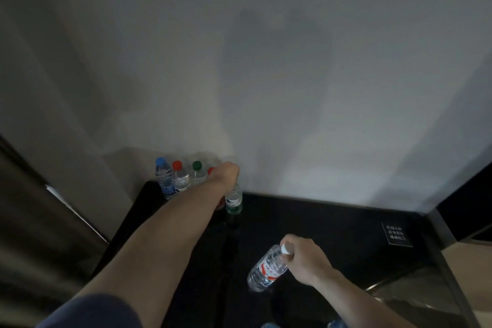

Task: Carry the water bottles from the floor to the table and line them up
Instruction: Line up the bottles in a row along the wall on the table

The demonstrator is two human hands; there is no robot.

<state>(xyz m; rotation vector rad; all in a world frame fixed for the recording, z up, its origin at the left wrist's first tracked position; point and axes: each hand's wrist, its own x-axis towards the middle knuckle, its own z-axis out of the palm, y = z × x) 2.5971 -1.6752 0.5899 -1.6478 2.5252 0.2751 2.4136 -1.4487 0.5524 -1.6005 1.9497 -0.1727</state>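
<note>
Big pale wall (266, 61) fills the top of the view; below it the black table (332, 221) runs along the wall, glossy and dark, with a small white-text sign (396, 234) at its right end.

Row of bottles at the back left of the table against the wall: blue-cap bottle (165, 178), red-cap bottle (180, 177), green-cap bottle (197, 174), then a second red cap (210, 170) mostly hidden behind the left forearm. All upright, close together, some touching.

Left hand (226, 174) is extended to the right end of that row, fingers curled round the top of the green-label bottle (233, 199), which stands upright on or just above the table; contact of its base is too dark to tell. Cap is hidden under the hand.

Right hand (300, 255) is nearer the body, fingers wrapped at the neck just under the white cap of the red-label bottle (266, 267), which hangs tilted above the table, base down-left, well apart from the row.

Step in hand, judged: placing, not fetching. Left hand is seating its bottle as the next in line.

Next move calls for: let go of the green-label bottle without knocking its neighbour, then bring the red-label bottle upright and set it just right of it, same line along the wall. Risk: crowded row could topple domino-style if bumped. Blue caps at the bottom edge of the frame; cannot tell whether they are bottles left on the floor.
</note>
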